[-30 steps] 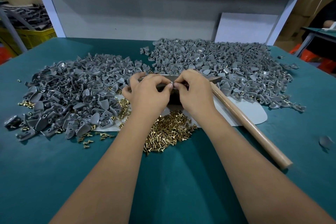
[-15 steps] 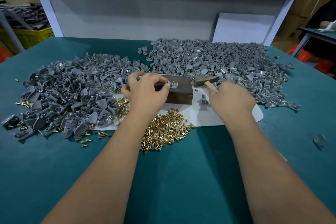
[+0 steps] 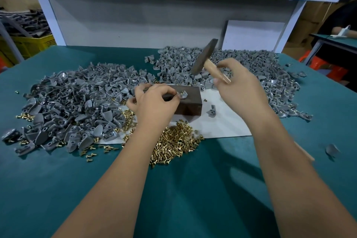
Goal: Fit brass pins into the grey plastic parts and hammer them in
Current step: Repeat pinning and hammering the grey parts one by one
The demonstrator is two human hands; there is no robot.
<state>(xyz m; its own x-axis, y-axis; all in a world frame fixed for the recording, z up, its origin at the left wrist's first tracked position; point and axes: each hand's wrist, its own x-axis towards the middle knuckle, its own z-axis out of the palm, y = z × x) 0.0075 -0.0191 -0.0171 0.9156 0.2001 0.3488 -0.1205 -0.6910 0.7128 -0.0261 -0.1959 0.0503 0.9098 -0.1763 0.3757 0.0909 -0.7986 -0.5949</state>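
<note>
Mid-frame, left hand (image 3: 154,102) pinches a grey part (image 3: 183,94) with its pin on the dark block (image 3: 190,102); right hand (image 3: 238,85) grips the raised hammer (image 3: 204,60). Huge grey piles (image 3: 77,102) and loose brass pins (image 3: 173,141) left, I'd guess.

No text, label or number is readable anywhere.

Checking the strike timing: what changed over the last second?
The right hand left the part, gripped the hammer by its handle and raised it off the table, head up over the block. The left hand still pinches the grey part on the block. The piles of grey parts and brass pins are unchanged.
</note>
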